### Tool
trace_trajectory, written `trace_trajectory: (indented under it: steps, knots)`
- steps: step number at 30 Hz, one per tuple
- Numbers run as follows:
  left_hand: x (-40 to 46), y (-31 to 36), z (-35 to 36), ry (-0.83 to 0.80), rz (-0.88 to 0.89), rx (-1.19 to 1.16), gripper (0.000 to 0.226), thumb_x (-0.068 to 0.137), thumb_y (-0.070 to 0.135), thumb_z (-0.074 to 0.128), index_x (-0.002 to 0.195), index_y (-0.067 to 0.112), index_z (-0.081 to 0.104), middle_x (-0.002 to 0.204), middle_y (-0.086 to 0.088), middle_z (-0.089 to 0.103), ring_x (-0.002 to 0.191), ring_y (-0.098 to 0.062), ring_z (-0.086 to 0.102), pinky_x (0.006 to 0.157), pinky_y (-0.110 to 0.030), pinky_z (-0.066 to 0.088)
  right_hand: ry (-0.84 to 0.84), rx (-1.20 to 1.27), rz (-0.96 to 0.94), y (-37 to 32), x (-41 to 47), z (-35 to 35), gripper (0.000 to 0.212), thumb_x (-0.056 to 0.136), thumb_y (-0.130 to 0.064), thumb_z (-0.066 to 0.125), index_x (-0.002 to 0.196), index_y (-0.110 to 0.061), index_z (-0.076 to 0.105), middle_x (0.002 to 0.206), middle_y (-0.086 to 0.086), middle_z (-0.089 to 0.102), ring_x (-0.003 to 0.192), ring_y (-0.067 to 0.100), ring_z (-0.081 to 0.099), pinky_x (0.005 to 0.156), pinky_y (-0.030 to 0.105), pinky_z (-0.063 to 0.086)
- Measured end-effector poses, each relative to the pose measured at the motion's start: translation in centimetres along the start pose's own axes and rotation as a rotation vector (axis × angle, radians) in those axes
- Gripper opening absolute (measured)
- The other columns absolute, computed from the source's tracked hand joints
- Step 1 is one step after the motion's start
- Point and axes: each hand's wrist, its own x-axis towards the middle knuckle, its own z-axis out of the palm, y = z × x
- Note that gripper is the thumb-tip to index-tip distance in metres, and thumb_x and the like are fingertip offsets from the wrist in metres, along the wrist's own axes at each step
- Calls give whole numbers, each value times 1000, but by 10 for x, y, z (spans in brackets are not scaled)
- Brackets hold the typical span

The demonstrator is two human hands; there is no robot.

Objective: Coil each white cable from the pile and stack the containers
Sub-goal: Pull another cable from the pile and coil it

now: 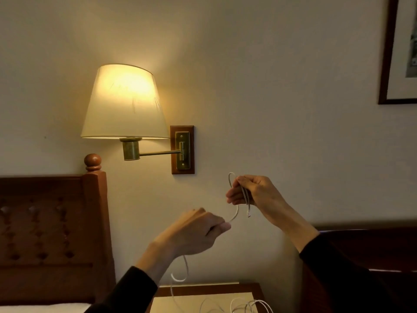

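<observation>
— Below the wall lamp (123, 105), we saw the right hand (255, 192) gripping coiled loops of the white cable (234, 214).
— We also saw the left hand (194, 231) pinching its strand, lower, above the nightstand (255, 289) holding more cables (248, 304).

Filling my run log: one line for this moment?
right hand grips loops of thin white cable | left hand pinches its slack | more cables on wooden nightstand

A white cable (234, 214) hangs in the air, several loops gathered in the right hand (250, 193), one strand pinched by the left hand (196, 231). More white cables (246, 304) lie tangled on the table (209, 288) below.
</observation>
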Motion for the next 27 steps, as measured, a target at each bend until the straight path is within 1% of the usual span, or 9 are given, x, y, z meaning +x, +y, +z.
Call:
trace_trajectory:
  steps: [4,8,12,16,19,21,23,25,27]
  knots:
    - [0,-2,-20,179,182,70,35,103,43,36,76,26,53,52,11,41,45,-13,44,49,-16,30,-69,-190,-71,2,-4,8,35,105,-17,40,89,-1,66,75,13,73,68,25,70,67,30,57]
    - [3,-9,-32,415,225,145,33,102,42,36,77,29,53,50,17,34,40,-8,40,46,-14,29,-112,-262,-126,2,-11,17,37,105,-19,39,82,-7,66,59,6,65,54,19,62,58,25,51]
    - [10,-18,-39,595,173,217,33,101,39,39,81,24,59,53,16,39,42,-5,39,49,-12,27,-127,-134,-117,8,-16,24,39,105,-20,36,81,-9,64,56,7,60,52,22,56,63,32,49]
    - [13,-26,-37,688,102,164,35,101,43,37,84,23,61,56,16,46,45,-3,44,51,-11,30,-210,11,-72,9,-17,22,41,106,-18,32,83,-11,65,62,8,61,60,21,57,69,30,48]
    - [17,-34,-26,691,37,34,46,101,52,30,89,20,62,59,10,55,51,-9,52,48,-20,39,-271,160,-34,0,-14,20,38,105,-16,34,81,-10,63,69,10,62,69,23,60,79,35,50]
    - [17,-40,-16,687,21,-144,46,101,51,33,82,18,59,59,9,52,50,-10,50,48,-20,36,-289,286,14,-7,-11,20,35,105,-18,34,82,-10,59,73,10,60,72,22,59,79,35,51]
    - [12,-44,-5,676,1,-339,35,102,36,39,73,20,51,58,13,45,49,-7,41,50,-16,31,-307,436,60,-13,-9,20,33,105,-22,35,81,-11,56,68,5,55,60,16,53,64,27,49]
    - [4,-52,10,651,-72,-489,32,101,26,41,71,22,46,58,13,41,53,-6,37,52,-17,29,-293,524,85,-15,-4,17,30,104,-25,37,82,-13,53,58,-3,45,47,8,39,49,20,38]
    - [-2,-64,30,634,-164,-572,32,102,26,40,71,23,46,59,14,42,55,-6,36,53,-22,30,-271,609,88,-15,1,15,29,104,-25,38,82,-13,52,53,-7,36,43,6,30,44,19,29]
